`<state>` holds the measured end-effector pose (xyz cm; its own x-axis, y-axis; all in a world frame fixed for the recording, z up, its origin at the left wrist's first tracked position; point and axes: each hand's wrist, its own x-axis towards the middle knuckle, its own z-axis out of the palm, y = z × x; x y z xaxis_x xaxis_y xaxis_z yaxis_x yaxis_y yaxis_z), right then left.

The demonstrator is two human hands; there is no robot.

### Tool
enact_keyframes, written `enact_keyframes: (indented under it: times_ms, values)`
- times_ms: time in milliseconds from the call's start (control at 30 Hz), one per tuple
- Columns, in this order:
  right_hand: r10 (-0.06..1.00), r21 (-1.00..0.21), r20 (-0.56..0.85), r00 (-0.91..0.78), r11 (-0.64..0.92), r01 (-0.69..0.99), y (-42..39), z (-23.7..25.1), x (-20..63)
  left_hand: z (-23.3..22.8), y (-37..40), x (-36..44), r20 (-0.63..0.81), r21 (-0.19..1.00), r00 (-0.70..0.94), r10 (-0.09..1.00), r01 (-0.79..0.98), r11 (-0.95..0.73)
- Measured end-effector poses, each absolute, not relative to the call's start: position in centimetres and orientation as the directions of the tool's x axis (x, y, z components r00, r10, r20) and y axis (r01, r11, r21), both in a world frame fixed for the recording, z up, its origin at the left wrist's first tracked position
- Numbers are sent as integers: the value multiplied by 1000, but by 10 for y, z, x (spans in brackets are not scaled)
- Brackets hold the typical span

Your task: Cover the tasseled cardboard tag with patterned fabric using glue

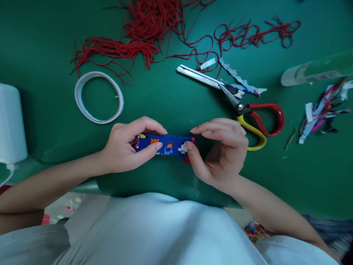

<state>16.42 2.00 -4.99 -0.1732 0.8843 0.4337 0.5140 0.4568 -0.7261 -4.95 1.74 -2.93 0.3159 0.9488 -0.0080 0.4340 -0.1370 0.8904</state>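
Note:
A small blue fabric piece (176,144) with cartoon prints lies lengthwise between my hands, low over the green table. My left hand (129,143) grips its left part, thumb on the face and the other fingers at the upper edge and behind. At the right end, my right hand (220,147) has its thumb on the print and its index fingertip near the upper edge; its other fingers curl above the table. A bit of red shows under that right end. What lies behind the fabric is hidden.
Red-and-yellow-handled scissors (248,114) and a utility knife (198,76) lie beyond my right hand. A tape roll (78,92) is at upper left, near red cords (154,25). Fabric scraps (314,117) and a bottle (298,75) are right; a white box (11,125) stands left.

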Motion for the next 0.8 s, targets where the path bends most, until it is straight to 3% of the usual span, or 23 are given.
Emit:
enact_keyframes:
  times_ms: [267,533,700,800]
  values:
    - [873,-732,450,-186,480,483,21,-49,165,-28,18,-50,-5,884,327,945,443,-149]
    - [783,-650,467,-411,619,440,19,-43,170,-26,21,-50,6,897,398,917,403,-181]
    - [815,-701,428,-390,572,426,19,-43,169,-27,21,-51,-18,908,403,915,390,-154]
    - [786,-674,491,-377,616,408,22,-44,171,-27,22,-52,-11,914,398,917,377,-153]
